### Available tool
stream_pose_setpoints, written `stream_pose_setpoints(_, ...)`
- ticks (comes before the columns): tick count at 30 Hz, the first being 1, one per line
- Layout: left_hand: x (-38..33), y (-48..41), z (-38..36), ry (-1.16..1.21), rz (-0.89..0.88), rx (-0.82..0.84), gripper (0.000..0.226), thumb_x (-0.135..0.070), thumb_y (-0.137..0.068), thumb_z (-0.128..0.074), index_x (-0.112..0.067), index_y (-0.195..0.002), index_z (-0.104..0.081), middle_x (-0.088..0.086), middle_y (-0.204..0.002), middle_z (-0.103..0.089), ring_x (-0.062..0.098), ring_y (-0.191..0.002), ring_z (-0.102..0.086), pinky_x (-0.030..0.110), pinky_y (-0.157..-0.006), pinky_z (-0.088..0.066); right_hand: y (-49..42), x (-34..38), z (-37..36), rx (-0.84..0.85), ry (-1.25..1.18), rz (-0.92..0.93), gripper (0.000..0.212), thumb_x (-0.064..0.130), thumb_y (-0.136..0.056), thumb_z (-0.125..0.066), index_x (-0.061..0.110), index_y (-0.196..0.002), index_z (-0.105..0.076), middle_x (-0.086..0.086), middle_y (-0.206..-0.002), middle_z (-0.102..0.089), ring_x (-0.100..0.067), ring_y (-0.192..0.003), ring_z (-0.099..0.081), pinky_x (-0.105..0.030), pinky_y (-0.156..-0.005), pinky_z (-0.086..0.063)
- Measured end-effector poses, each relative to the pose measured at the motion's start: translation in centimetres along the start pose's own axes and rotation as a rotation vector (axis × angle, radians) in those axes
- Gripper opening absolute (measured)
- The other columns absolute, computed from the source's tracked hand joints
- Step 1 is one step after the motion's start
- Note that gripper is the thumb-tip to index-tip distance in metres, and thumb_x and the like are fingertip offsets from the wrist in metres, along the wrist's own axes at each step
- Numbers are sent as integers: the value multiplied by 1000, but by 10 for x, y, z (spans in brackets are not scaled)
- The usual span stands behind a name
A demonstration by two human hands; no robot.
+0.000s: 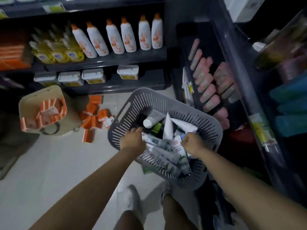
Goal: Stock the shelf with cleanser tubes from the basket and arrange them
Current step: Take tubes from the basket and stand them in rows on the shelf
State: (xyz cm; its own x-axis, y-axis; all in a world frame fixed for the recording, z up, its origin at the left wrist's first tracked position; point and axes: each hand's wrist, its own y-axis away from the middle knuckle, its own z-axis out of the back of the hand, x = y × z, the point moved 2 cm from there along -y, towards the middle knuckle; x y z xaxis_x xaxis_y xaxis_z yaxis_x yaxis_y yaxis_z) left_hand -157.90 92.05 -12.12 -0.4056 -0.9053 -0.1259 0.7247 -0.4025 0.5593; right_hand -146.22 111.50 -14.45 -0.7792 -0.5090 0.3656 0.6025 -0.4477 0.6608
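Left of the grey basket [131, 103], a beige bin [33, 100] holds orange boxes, and more orange boxes [93, 117] lie on the floor. The left hand [132, 140] reaches into the basket with its fingers curled down; I cannot tell whether it grips anything. The cleanser tubes [166, 156] are piled inside, white and grey with a green leaf print, their writing too blurred to read. The right hand [192, 143] pinches the end of one tube. Right of the basket, pink tubes [206, 80] lie on the dark shelf [204, 39].

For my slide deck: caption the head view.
Left hand and right hand reach into the grey basket of cleanser tubes.
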Motion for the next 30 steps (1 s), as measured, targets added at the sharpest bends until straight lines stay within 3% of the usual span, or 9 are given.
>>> stream_pose_setpoints(2, 2, -10, -11, 68, 59, 94, 59, -37, -91, -54, -22, -145, -34, 7, -139, -47, 30, -126, -45, 43, -98, -46, -19, 2, -10, 27, -17, -3, 34, 24, -95, -56, 17, -69, -35, 4, -68, -35, -14, -65, -38, -27, -57, -29)
stream_pose_setpoints(8, 2, -35, -23, 342, 196, 205, 52, -38, -91, -58, -14, -135, -46, 11, -131, -56, 30, -119, -55, 39, -97, -47, -62, 26, -38, 39, -175, -89, 48, 28, -96, -53, 23, -62, -20, 1, -65, -31, -19, -63, -39, -26, -59, -32)
stream_pose_setpoints(11, 1, -45, -35, 433, 292, 245, 52, -41, -88, -60, -10, -129, -49, 13, -129, -57, 31, -117, -56, 39, -97, -48, -70, 36, -45, 43, -231, -122, 23, 30, -94, -56, 13, -85, -44, -2, -76, -45, -26, -79, -50, -28, -69, -36)
stream_pose_setpoints(14, -2, -58, -44, 497, 424, 256, 59, -48, -86, -58, -8, -128, -51, 14, -130, -57, 32, -120, -53, 37, -99, -46, -77, 28, -51, 47, -262, -153, 30, 30, -91, -59, 8, -109, -50, -12, -100, -54, -31, -92, -58, -29, -65, -39)
stream_pose_setpoints(17, -3, -74, -60, 775, 544, 354, 61, -53, -88, -54, -6, -126, -58, 15, -129, -60, 33, -119, -56, 37, -100, -47, -74, 23, -51, -48, -247, -101, 23, 27, -90, -59, 6, -88, -49, -5, -83, -50, -24, -73, -56, -26, -53, -34)
stream_pose_setpoints(20, -5, -85, -70, 1033, 656, 357, 77, -58, -72, -71, -3, -126, -58, 17, -128, -60, 32, -116, -59, 40, -99, -49, -70, 36, -49, -181, -283, 57, 18, 24, -93, -58, 9, -84, -51, -3, -81, -54, -23, -78, -56, -27, -65, -40)
stream_pose_setpoints(25, -6, -87, -70, 1215, 832, 236, 71, -27, -52, -93, -5, -105, -52, 11, -106, -62, 31, -103, -63, 47, -92, -54, -103, 78, -52, -131, -578, -51, 25, 20, -90, -58, 0, -75, -60, -17, -79, -64, -34, -78, -63, -44, -77, -56)
stream_pose_setpoints(27, -6, -84, -63, 1091, 813, 182, 84, -38, -26, -92, -13, -99, -62, 8, -105, -67, 29, -101, -62, 48, -91, -52, -122, 91, -48, -103, -535, -101, 23, 25, -90, -57, 10, -73, -52, -12, -85, -57, -24, -81, -57, -32, -75, -46)
stream_pose_setpoints(30, -15, -68, -30, 999, 536, 89, 51, -27, -56, -84, -15, -101, -64, 3, -94, -65, 24, -94, -59, 36, -92, -44, -142, 100, -47, 22, -490, -236, 38, 36, -87, -60, 4, -107, -60, -15, -108, -61, -26, -97, -61, -31, -79, -48)
